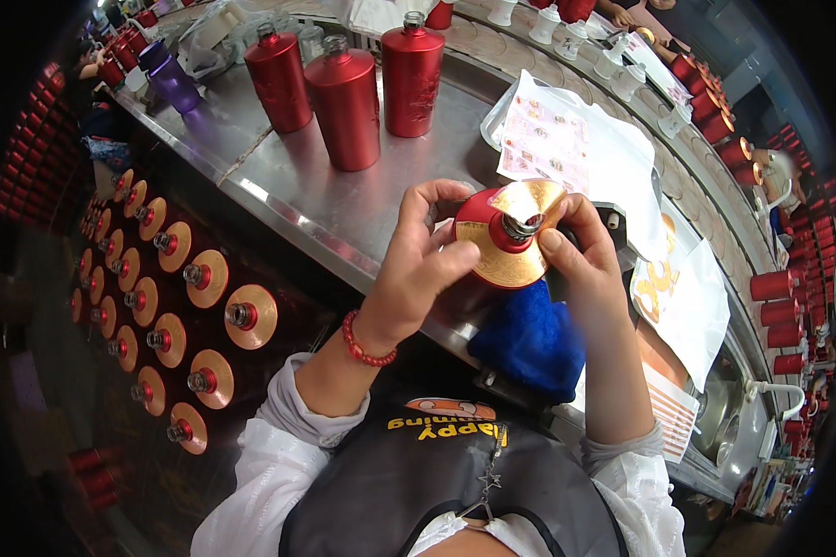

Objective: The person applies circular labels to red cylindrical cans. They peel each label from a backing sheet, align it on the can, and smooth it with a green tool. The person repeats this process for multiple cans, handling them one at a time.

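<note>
A red bottle [467,212] with a bare neck stands or is held upright in front of me, over the near edge of the metal table. A shiny gold ring-shaped label [502,265] wraps its shoulder, with part of the red still showing at the upper left. My left hand [423,255] curls round the bottle's left side, thumb lying on the gold. At the right, my right hand [581,243] pinches the label's edge between thumb and fingers. The bottle's lower body is mostly hidden.
Three plain red bottles [344,107] and a purple cup [169,79] stand on the metal table [251,200]. Bottles with gold shoulders [251,316] crowd the lower left. Label sheets [543,139], a blue cloth [529,339] and a curved conveyor [706,176] with bottles lie rightward.
</note>
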### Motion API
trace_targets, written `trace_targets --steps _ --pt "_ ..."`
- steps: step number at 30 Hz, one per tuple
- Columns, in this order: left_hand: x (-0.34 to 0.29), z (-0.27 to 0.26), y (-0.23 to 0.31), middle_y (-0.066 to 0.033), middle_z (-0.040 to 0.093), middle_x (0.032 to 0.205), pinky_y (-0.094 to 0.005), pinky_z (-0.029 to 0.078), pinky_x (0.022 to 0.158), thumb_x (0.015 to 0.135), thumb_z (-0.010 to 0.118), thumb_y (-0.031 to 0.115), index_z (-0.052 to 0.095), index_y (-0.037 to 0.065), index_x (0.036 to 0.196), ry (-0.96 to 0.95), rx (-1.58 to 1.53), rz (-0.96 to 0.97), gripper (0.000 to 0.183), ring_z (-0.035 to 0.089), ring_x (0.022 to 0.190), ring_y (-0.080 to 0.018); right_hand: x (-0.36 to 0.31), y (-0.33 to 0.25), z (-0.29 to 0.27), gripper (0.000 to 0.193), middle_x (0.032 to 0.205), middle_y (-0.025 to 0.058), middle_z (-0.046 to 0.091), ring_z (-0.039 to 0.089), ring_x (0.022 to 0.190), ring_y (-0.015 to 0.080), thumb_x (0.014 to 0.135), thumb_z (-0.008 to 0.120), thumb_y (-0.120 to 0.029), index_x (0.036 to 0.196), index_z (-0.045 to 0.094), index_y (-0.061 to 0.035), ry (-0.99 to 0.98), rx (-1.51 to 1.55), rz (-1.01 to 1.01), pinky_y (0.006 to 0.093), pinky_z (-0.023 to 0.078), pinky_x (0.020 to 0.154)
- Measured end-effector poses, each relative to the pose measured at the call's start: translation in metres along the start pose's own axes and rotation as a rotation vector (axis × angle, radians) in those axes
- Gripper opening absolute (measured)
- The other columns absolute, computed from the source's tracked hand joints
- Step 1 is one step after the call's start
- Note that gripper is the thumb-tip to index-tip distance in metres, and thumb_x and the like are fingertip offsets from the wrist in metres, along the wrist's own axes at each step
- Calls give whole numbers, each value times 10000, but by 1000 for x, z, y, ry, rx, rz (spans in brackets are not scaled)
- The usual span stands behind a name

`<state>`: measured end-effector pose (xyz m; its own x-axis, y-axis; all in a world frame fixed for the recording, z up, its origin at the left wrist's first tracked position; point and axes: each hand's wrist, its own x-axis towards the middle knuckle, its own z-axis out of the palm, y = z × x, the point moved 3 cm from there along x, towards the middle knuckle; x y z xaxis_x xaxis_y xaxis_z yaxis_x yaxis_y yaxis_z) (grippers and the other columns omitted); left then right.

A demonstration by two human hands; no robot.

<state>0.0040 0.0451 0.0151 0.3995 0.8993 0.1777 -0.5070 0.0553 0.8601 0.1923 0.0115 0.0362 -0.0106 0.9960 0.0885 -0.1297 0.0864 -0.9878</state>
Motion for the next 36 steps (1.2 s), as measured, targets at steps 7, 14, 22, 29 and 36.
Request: trace_targets --steps 7,14,22,29,36 --pt "18 -13 17 -116 563 1211 -308 412 1014 852 570 69 497 -7 1216 -34 -18 -149 379 542 1140 -159 0 9 3 254 1070 20 576 569 943 72 967 669 -188 1113 503 -64 -5 91 -8 229 491 774" --pt "28 -22 29 -55 632 899 -305 498 810 856 627 66 605 -6 1029 -39 373 123 189 610 849 -157 -1 12 3 256 1071 14 580 581 925 71 977 652 -170 1139 483 -67 -16 137 -14 229 489 766" --pt "33 -10 69 -127 666 860 -320 517 740 816 653 28 628 -3 977 -302 1197 289 166 668 817 -239 -3 15 2 253 1056 8 583 572 901 63 979 650 -173 1136 482 -70 -13 124 -26 220 479 749" --pt "33 -9 74 -127 670 841 -315 513 705 840 647 50 627 -4 969 -403 1136 421 141 668 769 -248 -7 12 3 257 1056 11 584 570 891 59 979 652 -179 1136 482 -69 -16 119 -30 219 478 741" --pt "15 -12 75 -118 689 868 -349 537 774 864 628 17 629 -5 967 -157 1043 500 106 682 804 -246 -15 10 7 260 1069 13 579 580 919 67 981 651 -178 1141 479 -66 -18 119 -38 224 490 763"
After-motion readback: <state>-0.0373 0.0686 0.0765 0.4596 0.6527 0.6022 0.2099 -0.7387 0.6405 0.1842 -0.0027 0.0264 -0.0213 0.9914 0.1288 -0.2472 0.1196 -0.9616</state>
